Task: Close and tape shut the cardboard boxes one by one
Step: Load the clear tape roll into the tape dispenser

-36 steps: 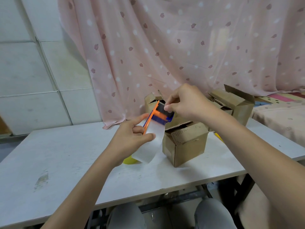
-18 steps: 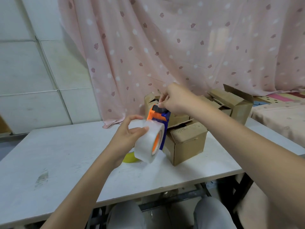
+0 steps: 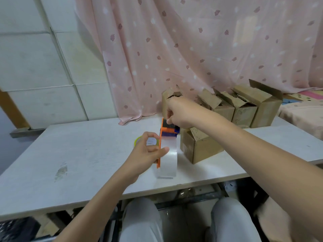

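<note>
1. Pale wall tiles on the left give way to a pink spotted curtain (image 3: 192, 49) behind your white table (image 3: 70, 154).
2. Your left hand (image 3: 145, 154) grips the tape dispenser (image 3: 166, 147) by its orange side, thumb pressed on the clear roll. Half a second ago the roll's open face showed; now it is turned edge-on and upright.
3. A yellow tape roll (image 3: 138, 139) lies on the table just behind that hand.
4. Your right hand (image 3: 180, 112) pinches at the dispenser's dark top end, likely the loose tape end. It has dropped slightly since before, which suggests you are freeing the tape, not yet sealing.
5. Right of the dispenser, the nearest cardboard box (image 3: 201, 147) sits with flaps up, untaped.
6. Far right, more open boxes (image 3: 244, 109) wait in a row by the curtain.
</note>
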Demonstrator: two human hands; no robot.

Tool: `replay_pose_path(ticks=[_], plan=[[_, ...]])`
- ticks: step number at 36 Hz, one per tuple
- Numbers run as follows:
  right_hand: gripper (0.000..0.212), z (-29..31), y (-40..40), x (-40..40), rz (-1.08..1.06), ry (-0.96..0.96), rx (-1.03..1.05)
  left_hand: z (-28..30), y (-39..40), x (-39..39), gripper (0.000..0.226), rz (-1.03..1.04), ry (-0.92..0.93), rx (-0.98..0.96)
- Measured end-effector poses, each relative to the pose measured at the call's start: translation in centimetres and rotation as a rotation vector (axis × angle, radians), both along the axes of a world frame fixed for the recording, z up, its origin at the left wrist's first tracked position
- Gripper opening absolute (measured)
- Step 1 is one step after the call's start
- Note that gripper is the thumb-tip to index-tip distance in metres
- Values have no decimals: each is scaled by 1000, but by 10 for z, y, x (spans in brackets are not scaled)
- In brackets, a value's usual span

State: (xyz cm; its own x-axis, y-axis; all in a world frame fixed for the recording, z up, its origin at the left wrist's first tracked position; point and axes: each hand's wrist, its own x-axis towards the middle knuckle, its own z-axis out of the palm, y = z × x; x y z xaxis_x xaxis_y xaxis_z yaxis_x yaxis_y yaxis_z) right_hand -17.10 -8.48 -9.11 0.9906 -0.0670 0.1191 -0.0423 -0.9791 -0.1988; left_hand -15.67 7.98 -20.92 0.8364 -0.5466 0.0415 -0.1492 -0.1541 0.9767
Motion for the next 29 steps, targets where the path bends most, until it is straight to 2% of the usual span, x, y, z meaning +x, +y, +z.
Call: replay_pose_path(ticks=[3, 5, 8, 12, 14, 18, 21, 25, 29], plan=[[33, -8, -2, 1, -14, -7, 26, -6, -4, -1, 33, 46, 28, -48], [37, -8, -2, -1, -2, 1, 32, -7, -5, 0, 30, 63, 36, -59], [29, -7, -2, -2, 15, 12, 42, -6, -6, 0, 26, 31, 147, -101], [19, -8, -5, 1, 21, 36, 65, -3, -4, 7, 16, 58, 392, -276], [23, -9, -5, 1, 24, 40, 72, -5, -4, 13, 23, 74, 446, -297], [22, -8, -2, 1, 25, 52, 88, -15, -6, 18, 50, 56, 383, -164], [19, -8, -4, 2, 17, 65, 96, -21, -8, 29, 60, -7, 342, -52], [15, -6, -4, 3, 11, 71, 117, -13, -16, 37, 54, -86, 194, 171], [16, -4, -2, 2, 23, 81, 128, 0, -23, 40, 41, 28, -53, 389]])
